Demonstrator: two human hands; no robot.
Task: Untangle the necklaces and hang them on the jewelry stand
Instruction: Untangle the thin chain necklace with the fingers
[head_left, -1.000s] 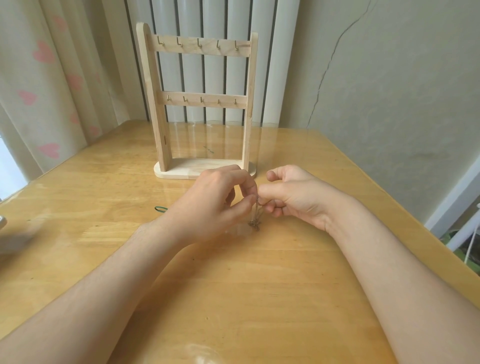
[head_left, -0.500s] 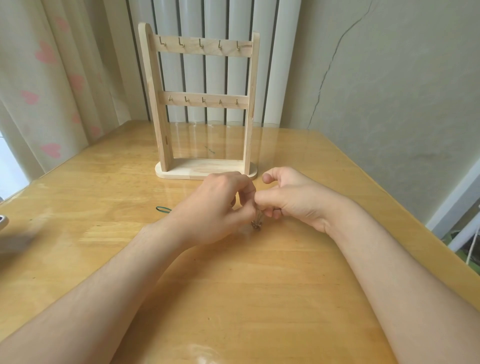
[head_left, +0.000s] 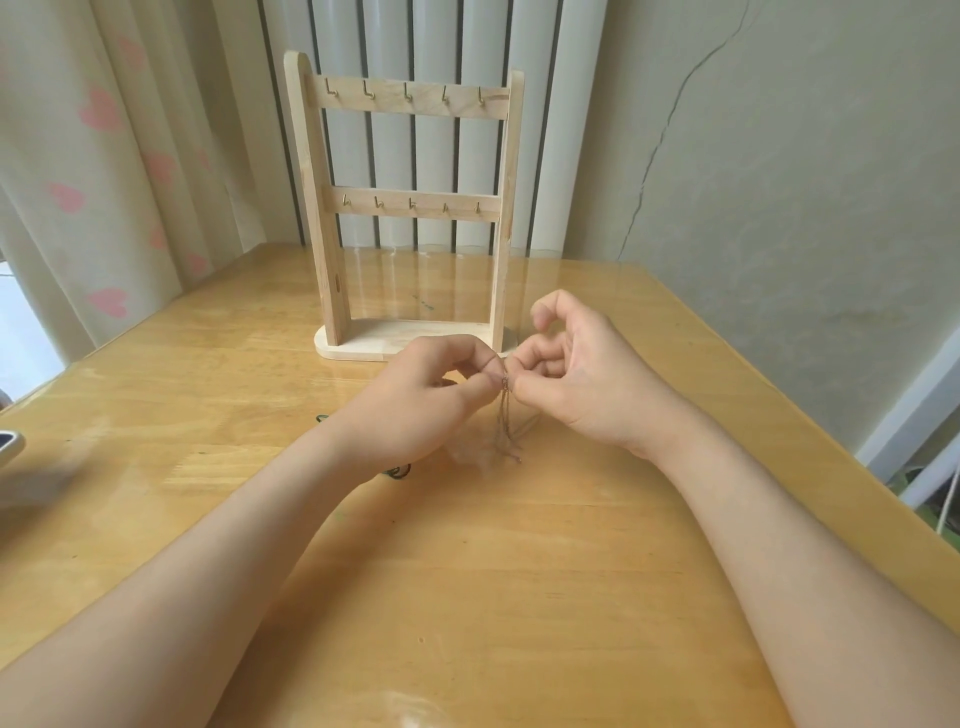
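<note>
A thin brownish bunch of necklaces (head_left: 506, 426) hangs at the centre of the frame. Its top is pinched between the two hands and its loose strands trail down to the bench (head_left: 519, 597). The left hand (head_left: 426, 400) grips the bunch between thumb and forefinger, and the right hand (head_left: 582, 384) pinches the same spot from the other side, its remaining fingers curled and lifted. Just below the left wrist lies a dark green cord (head_left: 400, 471), partly hidden by the forearm; whether it is another necklace cannot be told.

The step in hand looks like the untangling itself, with the fingertips working at the knot. The jewelry stand (head_left: 410, 202) rises in the upper middle of the frame, behind the hands, and all its hooks (head_left: 408, 96) are bare, so no hanging is done yet. The next move probably calls for teasing one strand free with small, gentle pulls, since a hard tug could tighten the knot. After that, one freed loop must be lifted to a hook.
</note>
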